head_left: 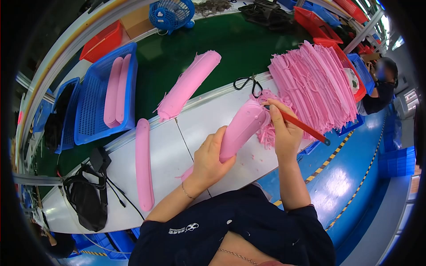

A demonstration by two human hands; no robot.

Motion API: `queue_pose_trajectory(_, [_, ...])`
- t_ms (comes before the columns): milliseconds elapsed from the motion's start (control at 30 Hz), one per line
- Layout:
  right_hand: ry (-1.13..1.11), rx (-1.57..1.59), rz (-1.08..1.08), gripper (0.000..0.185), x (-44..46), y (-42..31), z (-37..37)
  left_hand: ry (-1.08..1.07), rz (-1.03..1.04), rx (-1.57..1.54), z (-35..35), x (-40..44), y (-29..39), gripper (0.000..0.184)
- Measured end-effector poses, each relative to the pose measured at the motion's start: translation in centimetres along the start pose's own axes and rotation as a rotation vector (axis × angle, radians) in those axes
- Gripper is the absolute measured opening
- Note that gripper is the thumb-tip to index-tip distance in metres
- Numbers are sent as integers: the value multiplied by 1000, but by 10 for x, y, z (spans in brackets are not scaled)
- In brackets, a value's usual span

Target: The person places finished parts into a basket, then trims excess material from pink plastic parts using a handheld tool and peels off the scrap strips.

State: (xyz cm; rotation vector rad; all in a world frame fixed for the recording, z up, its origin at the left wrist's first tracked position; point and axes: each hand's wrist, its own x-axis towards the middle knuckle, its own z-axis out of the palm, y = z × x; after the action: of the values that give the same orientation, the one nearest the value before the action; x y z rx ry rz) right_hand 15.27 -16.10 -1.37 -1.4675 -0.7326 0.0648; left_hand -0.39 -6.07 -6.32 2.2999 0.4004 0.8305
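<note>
My left hand (212,155) is wrapped round a thick pink foam-like piece (242,126), its far end pointing up and to the right. At that far end my right hand (286,128) closes round a tool with a long flat red handle (306,127), which has a hole at its outer end. The tool's working tip is hidden by my fingers and the pink edge. Pink shreds (267,135) lie beside and under the piece. Black-handled scissors (248,84) rest just beyond it.
A large stack of ragged pink strips (313,86) stands at right. More pink pieces (188,86) lie across the table, including a slim one (144,164). A blue basket (128,95) holds two. A black bag (92,199) with cables lies left. Another person (381,88) is at far right.
</note>
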Motion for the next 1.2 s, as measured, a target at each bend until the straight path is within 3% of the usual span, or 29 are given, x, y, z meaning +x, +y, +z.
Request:
queue_pose_trajectory(33, [0,2,-4,19,2,-1,-1,-11,8,-48,-2,1,1,68])
queue_pose_trajectory(100, [-4,225,242,22,3,-3,-1,-16,24,-94,-5,1,1,69])
queue_pose_trajectory(167, [5,191,267,22,2,1,-1,-25,37,-145,-8,3,3,69])
queue_pose_trajectory(233, [-158,350,397,22,-3,23,-5,-32,46,-215,-14,6,7,70])
queue_pose_trajectory(367, [-325,346,627,23,-16,24,-6,-23,13,-149,-18,11,4,73])
queue_pose_trajectory(433, [-120,697,395,25,-8,8,-6,-36,4,-73,-15,8,-1,74])
queue_pose_trajectory(567, [-175,638,172,26,-5,-13,-10,-31,2,-37,-11,4,-2,74])
queue_pose_trajectory(700, [-166,394,152,24,-14,-19,-3,-7,33,0,-9,2,-2,76])
queue_pose_trajectory(867, [-145,350,153,23,-15,-21,-2,3,42,14,-10,1,-1,76])
queue_pose_trajectory(967, [-123,234,-33,20,-14,-26,1,20,53,25,-8,0,-2,76])
queue_pose_trajectory(1033, [-122,-288,-472,18,-13,-30,1,34,59,56,-7,-2,-1,75])
queue_pose_trajectory(1067, [-77,-380,-569,18,-14,-31,4,34,59,55,-6,-2,-1,75])
queue_pose_trajectory(1200, [70,-393,-516,15,-4,-21,5,81,101,-68,-7,-2,4,70])
